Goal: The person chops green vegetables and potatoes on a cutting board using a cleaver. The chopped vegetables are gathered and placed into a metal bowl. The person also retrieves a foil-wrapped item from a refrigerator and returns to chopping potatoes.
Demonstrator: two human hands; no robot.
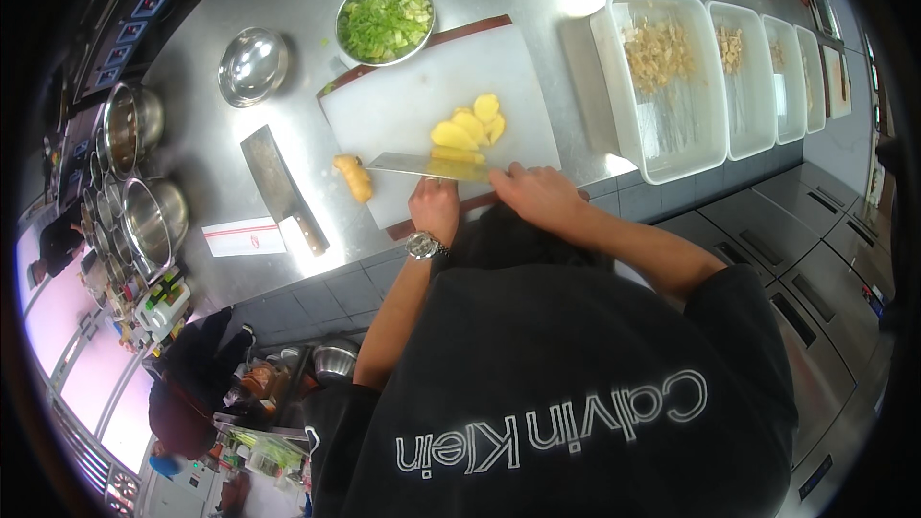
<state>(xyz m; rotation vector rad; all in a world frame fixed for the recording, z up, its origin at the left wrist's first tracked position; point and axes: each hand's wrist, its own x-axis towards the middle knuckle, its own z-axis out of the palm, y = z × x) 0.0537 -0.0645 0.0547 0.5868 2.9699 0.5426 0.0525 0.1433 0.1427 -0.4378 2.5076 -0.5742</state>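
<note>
My right hand [540,191] grips the handle of a cleaver [424,164], its blade lying leftward over a white cutting board [403,101]. My left hand [434,207], with a metal wristwatch, is curled close to the near side of the blade. Its fingertips are hidden, so I cannot tell whether it holds anything. Just beyond the blade is a pale yellow cut piece [457,155]. Several peeled ginger slices [464,128] overlap farther up the board. A whole piece of ginger [353,178] rests at the board's left edge.
At the board's far edge stands a steel bowl of chopped green onion [386,20]. Left lie an empty steel bowl [253,66], a second cleaver [277,183] and a white paper packet [245,237]. White plastic tubs [658,122] line the right side. Another person [183,403] is at lower left.
</note>
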